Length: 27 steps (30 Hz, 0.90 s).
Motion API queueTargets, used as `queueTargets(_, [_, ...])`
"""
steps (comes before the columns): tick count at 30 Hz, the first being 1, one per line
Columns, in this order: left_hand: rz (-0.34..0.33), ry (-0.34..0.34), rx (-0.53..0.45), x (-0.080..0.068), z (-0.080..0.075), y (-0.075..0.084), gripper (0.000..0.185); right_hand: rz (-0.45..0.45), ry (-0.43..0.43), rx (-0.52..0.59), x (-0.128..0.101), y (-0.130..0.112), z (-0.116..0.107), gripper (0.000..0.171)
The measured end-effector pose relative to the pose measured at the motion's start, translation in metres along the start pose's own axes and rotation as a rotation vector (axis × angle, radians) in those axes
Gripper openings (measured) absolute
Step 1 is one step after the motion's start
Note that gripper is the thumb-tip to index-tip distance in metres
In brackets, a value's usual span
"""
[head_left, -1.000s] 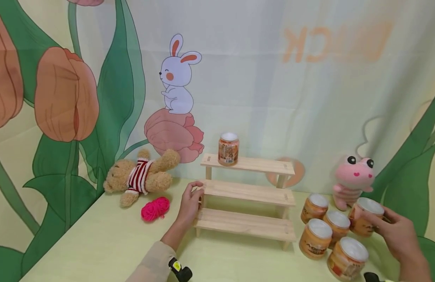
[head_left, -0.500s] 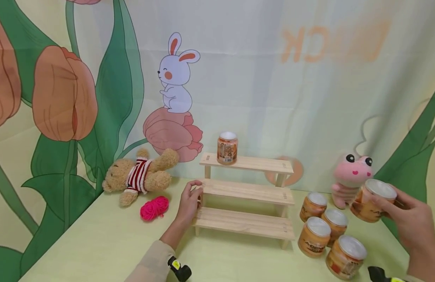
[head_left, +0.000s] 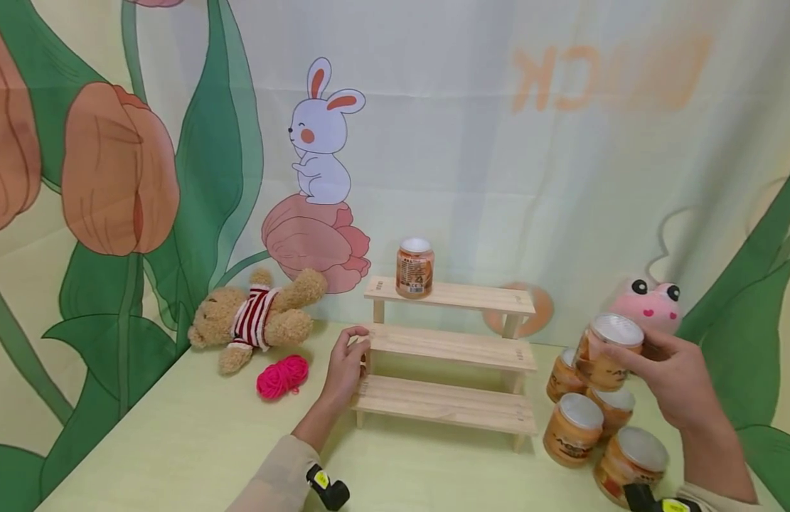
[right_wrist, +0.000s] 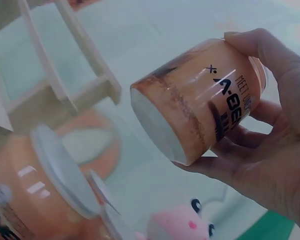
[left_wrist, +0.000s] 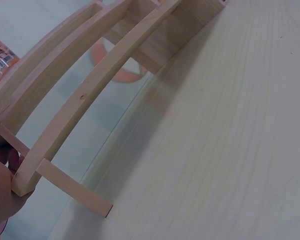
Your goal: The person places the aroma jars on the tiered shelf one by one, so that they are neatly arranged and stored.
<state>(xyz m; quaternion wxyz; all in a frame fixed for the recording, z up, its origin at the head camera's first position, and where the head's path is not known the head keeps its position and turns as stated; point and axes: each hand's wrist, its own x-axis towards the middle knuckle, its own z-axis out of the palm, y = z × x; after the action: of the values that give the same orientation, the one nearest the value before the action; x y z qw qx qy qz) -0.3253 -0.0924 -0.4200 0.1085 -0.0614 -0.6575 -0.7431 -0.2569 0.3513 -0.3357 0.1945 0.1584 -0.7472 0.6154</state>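
A three-step wooden shelf rack stands on the table, with one orange-labelled jar at the left of its top step. My left hand grips the left end of the rack by the middle step; the left wrist view shows the hand against the board's end. My right hand holds another orange-labelled jar by its side, raised above the other jars. In the right wrist view the thumb and fingers wrap around this jar. Several similar jars stand at the right of the rack.
A pink frog plush sits behind the jars, partly hidden by the held jar and right hand. On the left lie a teddy bear in a striped shirt and a pink yarn bundle. A printed curtain hangs behind.
My right hand has lifted the jar from beside the frog plush and carried it left, over the standing jars. The left hand stays on the rack.
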Motion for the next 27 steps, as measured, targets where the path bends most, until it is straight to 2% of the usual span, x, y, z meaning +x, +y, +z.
queueTargets(5, [-0.009,0.003,-0.012,0.012,-0.003,-0.021,0.024,-0.001,0.002,-0.07,0.005,-0.002,0.028,0.035])
queueTargets(8, [0.004,0.018,0.0,0.016,-0.004,-0.027,0.023,0.047,0.017,-0.141,0.008,-0.003,0.043,0.043])
queueTargets(11, [0.023,0.031,0.011,0.017,-0.004,-0.029,0.023,0.089,0.015,-0.154,0.011,-0.005,0.056,0.055])
queueTargets(16, [0.046,0.026,-0.002,0.016,-0.004,-0.029,0.022,0.09,-0.022,-0.084,0.013,-0.005,0.073,0.057])
queueTargets(20, [0.051,0.005,-0.029,0.015,-0.003,-0.031,0.02,0.099,-0.034,-0.125,0.014,-0.005,0.084,0.06])
queueTargets(21, [0.045,-0.003,-0.033,0.013,-0.003,-0.027,0.021,0.111,-0.036,-0.128,0.015,-0.005,0.087,0.06])
queueTargets(27, [0.035,0.002,-0.03,0.013,-0.002,-0.026,0.023,0.189,-0.053,-0.163,0.025,-0.01,0.104,0.067])
